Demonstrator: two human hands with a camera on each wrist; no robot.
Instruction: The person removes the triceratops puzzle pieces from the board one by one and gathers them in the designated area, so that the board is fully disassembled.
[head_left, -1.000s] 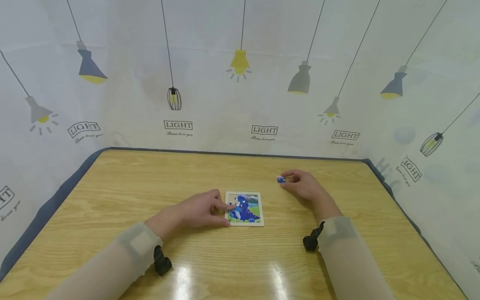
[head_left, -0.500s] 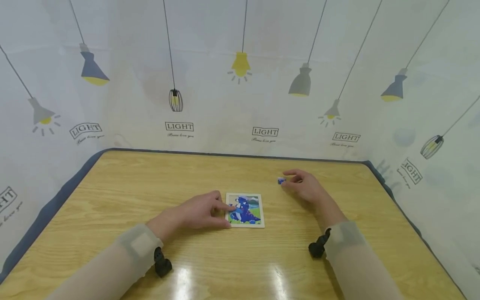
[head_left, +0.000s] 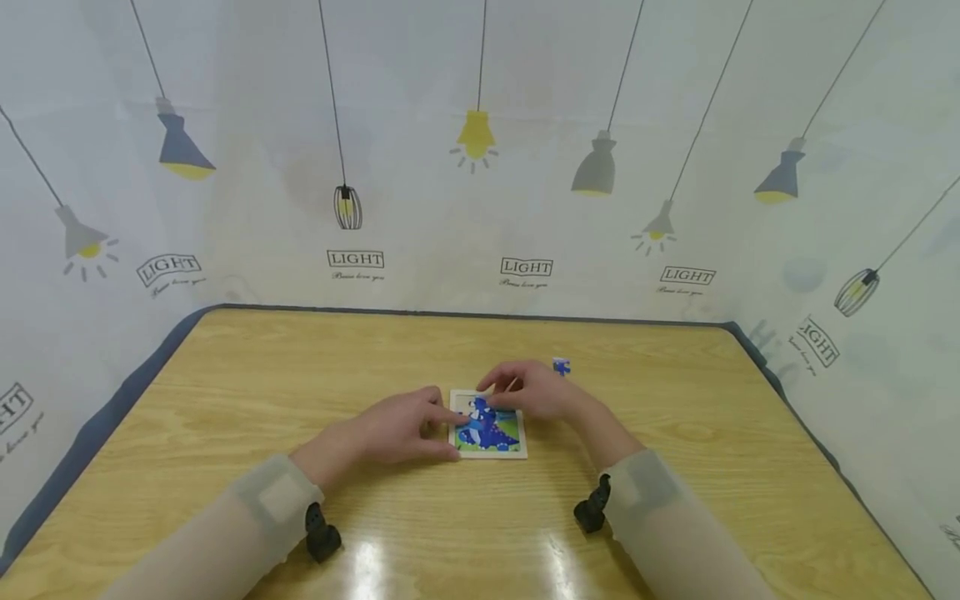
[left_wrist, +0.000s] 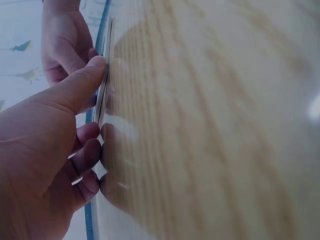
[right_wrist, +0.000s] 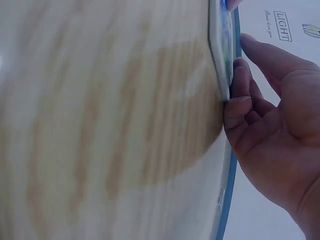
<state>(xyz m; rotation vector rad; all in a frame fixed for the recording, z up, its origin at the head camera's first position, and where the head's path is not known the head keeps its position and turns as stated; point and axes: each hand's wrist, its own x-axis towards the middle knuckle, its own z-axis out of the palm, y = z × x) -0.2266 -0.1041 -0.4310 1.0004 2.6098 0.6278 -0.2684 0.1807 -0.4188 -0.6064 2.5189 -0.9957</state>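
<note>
Pale walls printed with hanging lamps stand behind a wood-grain table. From the head, a framed dinosaur puzzle lies flat mid-table; the left hand rests a straight index finger on it, thumb at the near corner. Over its far side bends the right hand; whether it pinches anything cannot be told. Just beyond lies a loose blue piece. On the left wrist, the thumb touches the puzzle's edge. On the right wrist, fingers sit close against the puzzle.
</note>
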